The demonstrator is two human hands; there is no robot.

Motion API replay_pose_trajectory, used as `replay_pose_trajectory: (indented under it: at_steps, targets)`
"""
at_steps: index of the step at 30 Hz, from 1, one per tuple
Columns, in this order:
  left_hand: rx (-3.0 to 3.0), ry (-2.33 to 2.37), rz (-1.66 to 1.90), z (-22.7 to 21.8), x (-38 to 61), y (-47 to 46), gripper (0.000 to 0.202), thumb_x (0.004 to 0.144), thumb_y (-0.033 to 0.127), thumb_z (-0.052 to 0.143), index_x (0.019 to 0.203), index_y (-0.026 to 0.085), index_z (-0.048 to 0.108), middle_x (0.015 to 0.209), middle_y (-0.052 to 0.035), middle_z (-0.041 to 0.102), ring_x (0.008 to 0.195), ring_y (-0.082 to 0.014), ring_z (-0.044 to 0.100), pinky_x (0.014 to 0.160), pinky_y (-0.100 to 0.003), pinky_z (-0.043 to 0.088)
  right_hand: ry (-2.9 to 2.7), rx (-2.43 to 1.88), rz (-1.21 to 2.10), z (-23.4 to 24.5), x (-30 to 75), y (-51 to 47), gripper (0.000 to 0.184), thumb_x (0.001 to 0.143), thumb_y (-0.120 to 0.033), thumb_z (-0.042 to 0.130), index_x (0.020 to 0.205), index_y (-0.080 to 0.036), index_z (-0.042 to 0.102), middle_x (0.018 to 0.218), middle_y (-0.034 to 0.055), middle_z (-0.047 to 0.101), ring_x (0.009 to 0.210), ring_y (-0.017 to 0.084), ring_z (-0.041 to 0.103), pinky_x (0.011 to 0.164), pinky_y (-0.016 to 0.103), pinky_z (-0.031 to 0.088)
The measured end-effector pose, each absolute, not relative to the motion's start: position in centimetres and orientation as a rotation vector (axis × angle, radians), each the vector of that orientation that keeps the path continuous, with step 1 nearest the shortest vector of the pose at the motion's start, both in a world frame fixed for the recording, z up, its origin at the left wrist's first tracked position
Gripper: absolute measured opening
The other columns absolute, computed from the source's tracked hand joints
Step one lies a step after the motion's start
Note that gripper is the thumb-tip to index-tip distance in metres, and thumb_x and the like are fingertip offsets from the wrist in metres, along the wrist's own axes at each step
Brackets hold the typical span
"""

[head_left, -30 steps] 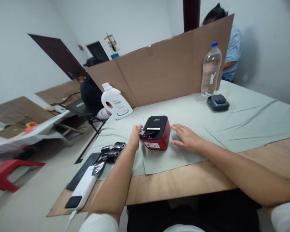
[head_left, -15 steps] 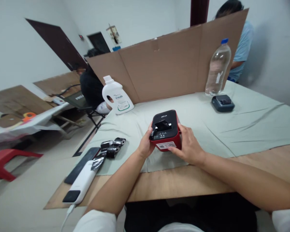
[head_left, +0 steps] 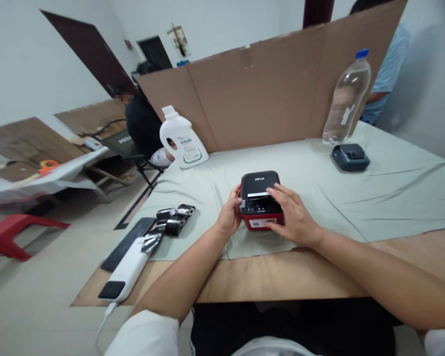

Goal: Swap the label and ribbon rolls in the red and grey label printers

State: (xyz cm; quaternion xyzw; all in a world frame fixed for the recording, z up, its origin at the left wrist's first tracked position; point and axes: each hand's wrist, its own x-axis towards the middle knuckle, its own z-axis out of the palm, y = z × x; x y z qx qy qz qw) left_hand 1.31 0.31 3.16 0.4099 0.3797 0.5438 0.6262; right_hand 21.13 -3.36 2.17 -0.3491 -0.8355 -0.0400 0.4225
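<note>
A small red and black printer point(head_left: 260, 181) sits at the front of the cloth, its black top facing up and a white label on its red front. My left hand point(head_left: 230, 210) is closed on its left side, with the thumb by the front corner. My right hand point(head_left: 294, 213) grips the right side, thumb against the front and fingertips over the top. Black film with a pale edge point(head_left: 258, 195) shows at the slot on top, near my right fingertips. How far the right fingers press is partly hidden.
Left of me lie black rolls point(head_left: 175, 226), a dark phone point(head_left: 129, 244) and a white power bank point(head_left: 123, 273) with a cable. Farther back stand a white jug point(head_left: 185, 141), a clear bottle point(head_left: 346, 101), a dark blue device point(head_left: 350, 160) and a cardboard screen point(head_left: 252, 104). People sit beyond.
My right hand has shifted from the printer's right side up onto its top, near the film. The printer has turned to face me more squarely. The camera view has shifted slightly.
</note>
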Motion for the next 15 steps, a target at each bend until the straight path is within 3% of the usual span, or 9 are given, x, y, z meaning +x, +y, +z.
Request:
replay_pose_trajectory:
  at_steps: [3, 7, 15]
  targets:
    - [0.848, 0.826, 1.265, 2.9, 1.1, 0.5, 0.061, 0.058, 0.017, 0.055, 0.118, 0.021, 0.049, 0.127, -0.0040, 0.058, 0.116, -0.0206, 0.055, 0.093, -0.030, 0.046, -2.107, -0.661, -0.161, 2.2, 21.0, -3.3, 0.063, 0.087, -0.025, 0.061, 0.144, -0.021, 0.035, 0.116, 0.0111, 0.064, 0.115, 0.029, 0.054, 0.099, 0.050, 0.045]
    - [0.836, 0.822, 1.312, 2.6, 1.2, 0.8, 0.067, 0.055, 0.013, 0.056, 0.120, 0.024, 0.044, 0.118, -0.0019, 0.058, 0.106, -0.0177, 0.057, 0.087, -0.027, 0.045, -2.116, -0.640, -0.258, 2.1, 20.7, -3.4, 0.038, 0.086, -0.017, 0.060, 0.123, -0.022, 0.058, 0.104, 0.0089, 0.066, 0.104, 0.027, 0.056, 0.091, 0.048, 0.049]
    - [0.934, 0.829, 1.337, 2.0, 1.5, 0.9, 0.074, 0.057, 0.014, 0.058, 0.127, 0.028, 0.039, 0.121, -0.0022, 0.055, 0.106, -0.0182, 0.056, 0.087, -0.027, 0.045, -2.111, -0.653, -0.303, 2.0, 20.4, -3.6, 0.034, 0.086, -0.013, 0.057, 0.119, -0.018, 0.060, 0.104, 0.0099, 0.065, 0.102, 0.026, 0.056, 0.091, 0.046, 0.050]
